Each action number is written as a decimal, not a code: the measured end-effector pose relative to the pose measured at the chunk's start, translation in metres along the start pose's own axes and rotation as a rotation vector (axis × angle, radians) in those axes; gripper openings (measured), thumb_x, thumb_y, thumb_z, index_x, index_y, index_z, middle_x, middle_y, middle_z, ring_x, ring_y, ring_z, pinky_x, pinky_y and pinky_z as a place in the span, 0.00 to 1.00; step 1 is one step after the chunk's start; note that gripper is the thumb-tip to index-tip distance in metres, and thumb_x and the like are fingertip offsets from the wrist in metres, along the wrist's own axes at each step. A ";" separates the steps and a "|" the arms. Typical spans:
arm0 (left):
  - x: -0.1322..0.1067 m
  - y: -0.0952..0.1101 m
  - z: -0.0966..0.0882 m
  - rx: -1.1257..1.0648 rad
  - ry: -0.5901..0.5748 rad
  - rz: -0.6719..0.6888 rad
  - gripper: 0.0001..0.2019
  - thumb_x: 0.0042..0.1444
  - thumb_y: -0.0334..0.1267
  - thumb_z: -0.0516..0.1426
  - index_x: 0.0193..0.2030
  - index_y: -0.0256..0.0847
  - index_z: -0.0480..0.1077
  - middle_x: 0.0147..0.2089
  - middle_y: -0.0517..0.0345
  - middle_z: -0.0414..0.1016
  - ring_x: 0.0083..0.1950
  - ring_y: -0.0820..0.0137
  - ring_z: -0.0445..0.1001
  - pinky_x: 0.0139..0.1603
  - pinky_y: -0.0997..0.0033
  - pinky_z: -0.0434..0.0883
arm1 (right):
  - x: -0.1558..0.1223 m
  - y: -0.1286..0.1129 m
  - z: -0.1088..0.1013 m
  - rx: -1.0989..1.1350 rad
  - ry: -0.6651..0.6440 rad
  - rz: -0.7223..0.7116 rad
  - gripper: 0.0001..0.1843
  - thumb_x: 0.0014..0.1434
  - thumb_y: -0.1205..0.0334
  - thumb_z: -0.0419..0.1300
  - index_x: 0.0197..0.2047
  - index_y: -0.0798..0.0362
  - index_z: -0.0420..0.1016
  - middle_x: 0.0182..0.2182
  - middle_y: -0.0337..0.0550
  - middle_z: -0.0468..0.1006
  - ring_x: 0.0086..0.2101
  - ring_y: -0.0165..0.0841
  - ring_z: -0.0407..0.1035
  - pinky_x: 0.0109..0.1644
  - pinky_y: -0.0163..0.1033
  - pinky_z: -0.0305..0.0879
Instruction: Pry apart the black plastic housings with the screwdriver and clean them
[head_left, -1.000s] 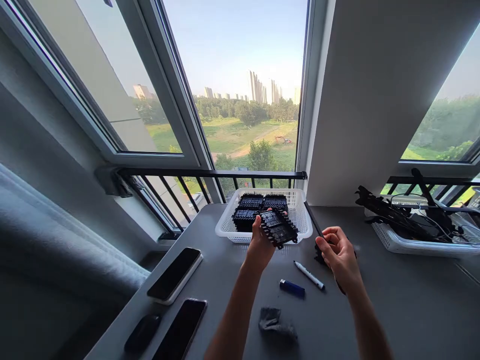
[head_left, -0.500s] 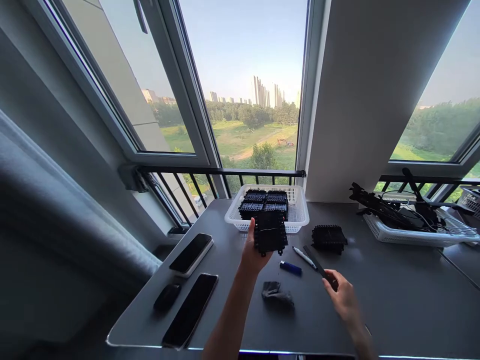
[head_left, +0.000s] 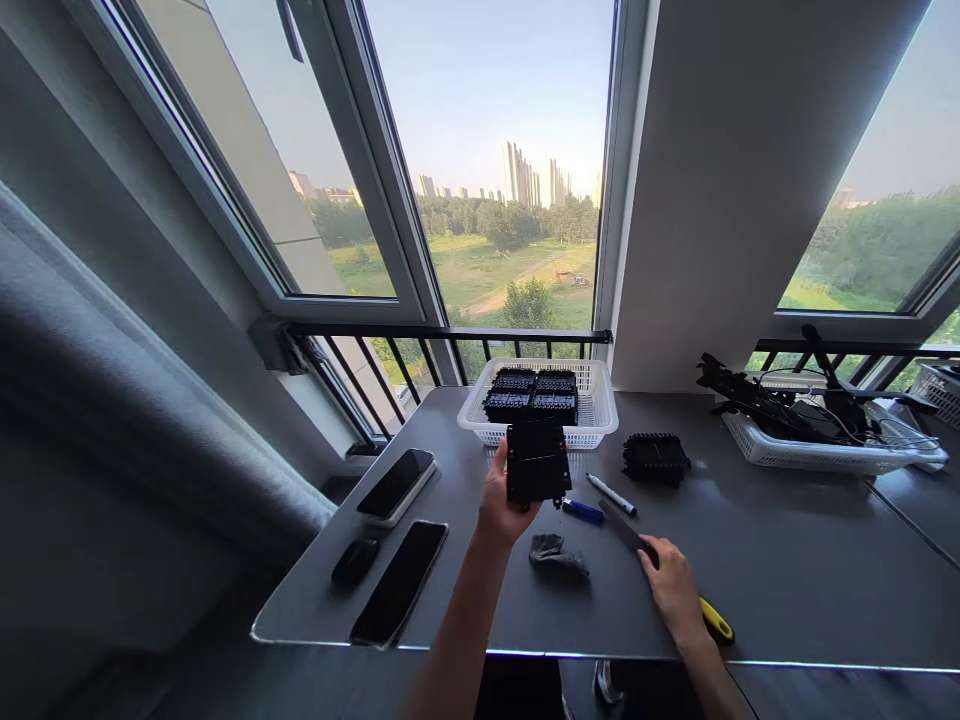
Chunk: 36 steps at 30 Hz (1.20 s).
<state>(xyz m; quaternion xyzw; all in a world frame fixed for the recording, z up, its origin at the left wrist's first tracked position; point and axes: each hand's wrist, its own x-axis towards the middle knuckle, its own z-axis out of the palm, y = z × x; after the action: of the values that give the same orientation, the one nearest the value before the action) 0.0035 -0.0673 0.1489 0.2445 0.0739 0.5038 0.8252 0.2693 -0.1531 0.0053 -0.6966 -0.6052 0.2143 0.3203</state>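
Note:
My left hand [head_left: 510,505] is closed on a black plastic block [head_left: 538,462] with small teeth along its sides, held up in front of the white basket. My right hand [head_left: 671,585] grips a flat dark tool [head_left: 621,527] that looks like a file. Its tip points up and left; a yellow and black handle [head_left: 716,620], in line with it, shows behind the wrist. Between the hands lie a blue marker cap or short blue tube [head_left: 583,511], a white marker [head_left: 611,494] and a crumpled grey cloth [head_left: 559,558]. Another black block [head_left: 656,456] sits to the right.
A white basket [head_left: 598,432] with several black blocks stands by the window railing [head_left: 450,332]. Two phones [head_left: 401,585] and a black mouse [head_left: 355,562] lie at the left. A second white basket [head_left: 795,448] at the right holds black parts and cables.
My view has tilted so that the desk's front edge shows higher. The tool's tip has shifted slightly left, and its yellow handle has come into sight. Both grips are unchanged.

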 end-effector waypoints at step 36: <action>0.020 0.019 -0.002 -0.124 0.111 -0.035 0.27 0.66 0.51 0.44 0.56 0.32 0.71 0.50 0.44 0.79 0.56 0.57 0.74 0.64 0.54 0.64 | 0.103 -0.062 0.020 -0.461 -0.147 -0.086 0.14 0.62 0.64 0.55 0.49 0.53 0.76 0.45 0.49 0.77 0.48 0.38 0.69 0.50 0.36 0.59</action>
<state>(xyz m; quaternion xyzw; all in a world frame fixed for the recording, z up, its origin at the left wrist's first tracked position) -0.0027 -0.0423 0.1582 0.1635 0.0924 0.5056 0.8421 0.2299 -0.0445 0.0438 -0.7073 -0.6890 0.1068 0.1166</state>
